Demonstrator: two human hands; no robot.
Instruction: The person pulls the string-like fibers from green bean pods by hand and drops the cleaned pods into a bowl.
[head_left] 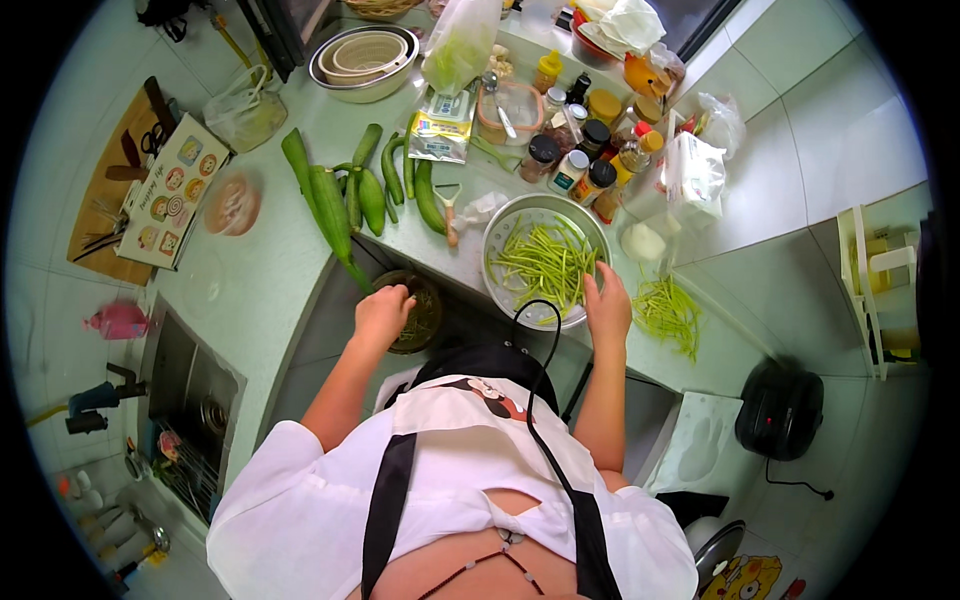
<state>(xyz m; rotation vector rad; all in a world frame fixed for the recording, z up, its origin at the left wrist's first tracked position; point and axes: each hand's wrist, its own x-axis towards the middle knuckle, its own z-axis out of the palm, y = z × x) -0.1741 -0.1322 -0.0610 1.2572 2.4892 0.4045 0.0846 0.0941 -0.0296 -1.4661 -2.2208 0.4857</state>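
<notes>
My left hand [383, 317] is closed over a brown bin [425, 318] below the counter edge; anything between its fingertips is too small to make out. At the right rim of a round metal basin with holes [493, 282], my right hand [608, 305] has its thumb and fingers slightly apart, with nothing visible in them. Thin green stems [545, 258] lie loosely piled in the basin. More cut green stems [665, 315] form a heap on the counter, right of that hand. A peeler with a wooden handle [452, 228] lies left of the basin.
Long green gourds [330, 210] and smaller green vegetables [371, 200] lie at the back left. Several seasoning jars [572, 168] crowd behind the basin, beside a lidded plastic box [515, 112]. Nested bowls [362, 58] stand farther back. A sink [185, 385] is at left, a black appliance [780, 408] at right.
</notes>
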